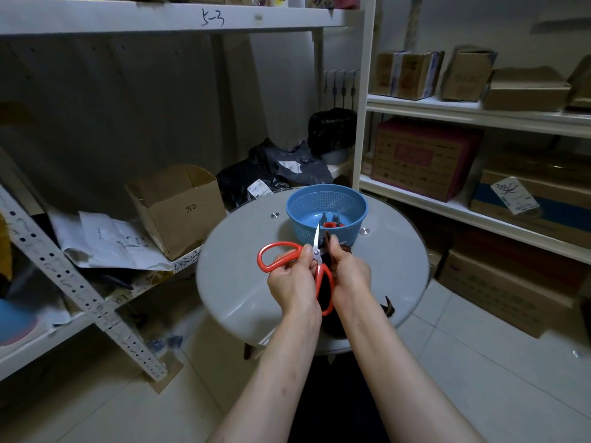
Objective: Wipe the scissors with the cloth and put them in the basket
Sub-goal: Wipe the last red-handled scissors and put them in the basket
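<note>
Red-handled scissors are spread wide above the round grey table. My left hand grips one red loop, which sticks out to the left. One steel blade points up toward the basket. My right hand holds a dark cloth pinched around the other blade, which is hidden by it. The cloth hangs down between my wrists, with a loose end near the table's right edge. The blue basket stands just behind my hands and holds another pair of red-handled scissors.
An open cardboard box and loose papers sit on the low shelf at left. Black bags lie behind the table. Shelves with cartons line the right side. The floor is pale tile.
</note>
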